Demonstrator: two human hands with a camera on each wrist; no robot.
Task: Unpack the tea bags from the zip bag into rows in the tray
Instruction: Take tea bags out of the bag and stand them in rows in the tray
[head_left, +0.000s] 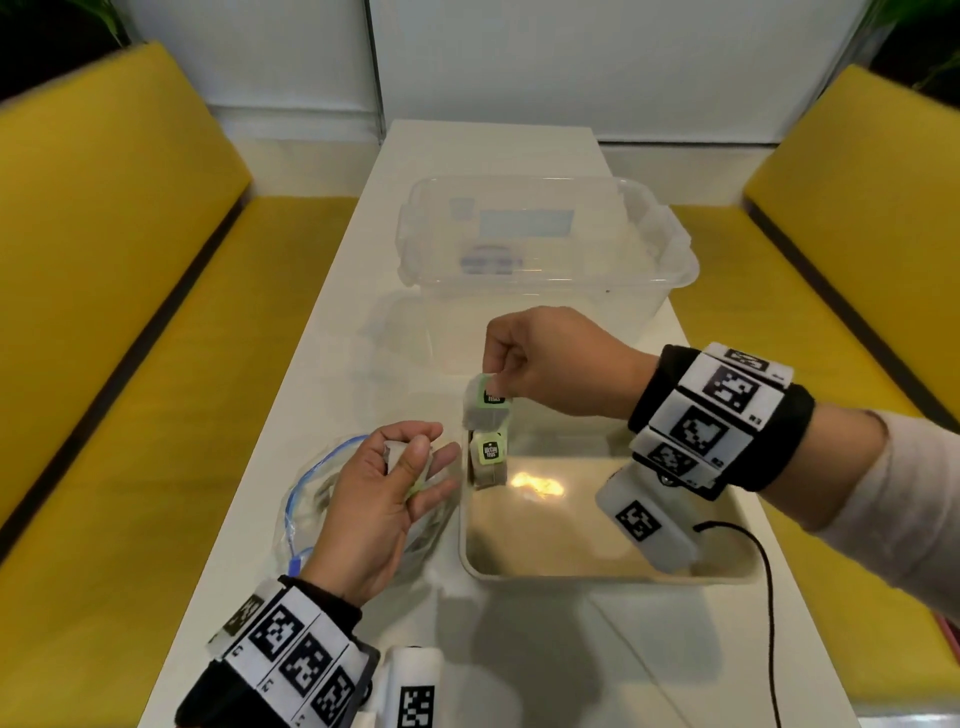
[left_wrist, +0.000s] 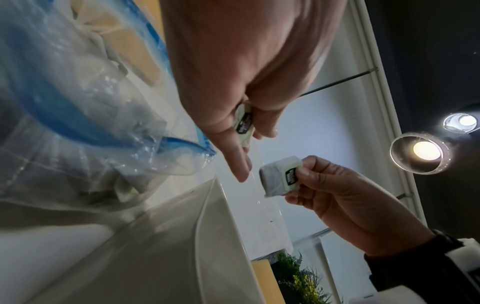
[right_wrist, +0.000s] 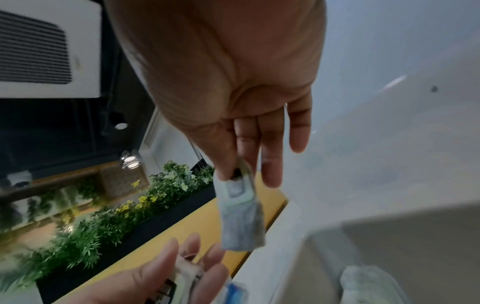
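Zip bag (head_left: 311, 499) contents blurred; left hand (head_left: 384, 499) half-covers its tea bag (head_left: 402, 457).

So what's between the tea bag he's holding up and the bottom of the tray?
In the head view, one tea bag already stands in the tray, directly under the bag pinched by the right hand.

On my right wrist (head_left: 719, 415) I wear a black band ringed with white blocks printed in black square codes; a thin black cable (head_left: 763, 597) trails toward six o'clock. My left wrist (head_left: 291, 649) carries the same. My right sleeve (head_left: 893, 478) is pale.
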